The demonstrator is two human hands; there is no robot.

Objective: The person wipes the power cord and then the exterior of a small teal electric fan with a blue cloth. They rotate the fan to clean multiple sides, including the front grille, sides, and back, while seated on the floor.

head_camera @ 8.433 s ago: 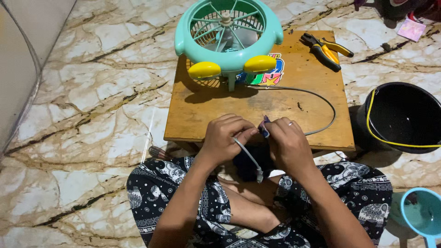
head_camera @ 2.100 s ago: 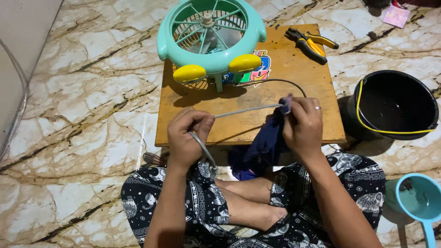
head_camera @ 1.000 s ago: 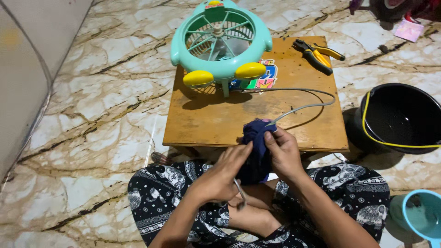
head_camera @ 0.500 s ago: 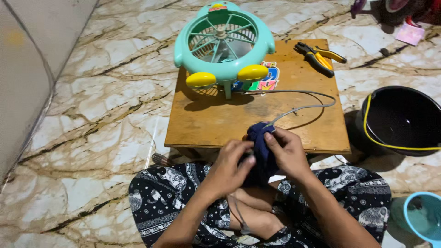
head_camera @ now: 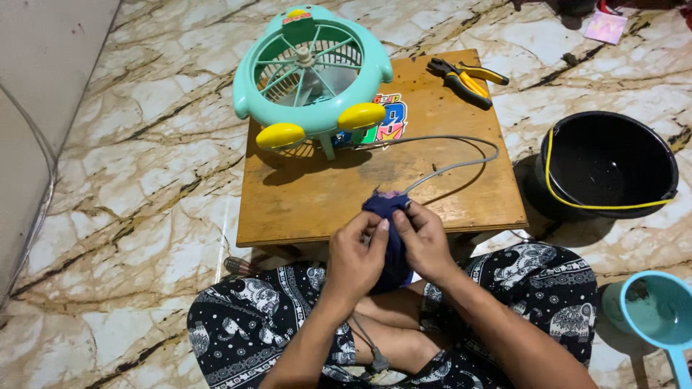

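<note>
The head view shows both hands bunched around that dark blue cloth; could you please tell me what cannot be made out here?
- Grey cord: the stretch inside the dark blue cloth is hidden by the cloth and both hands.
- Left hand and right hand: the fingers are buried in the cloth, so the grip on the cord is unclear.
- Light blue dipper: cut off by the right and bottom edges.
- Plug: too small to make out.
</note>
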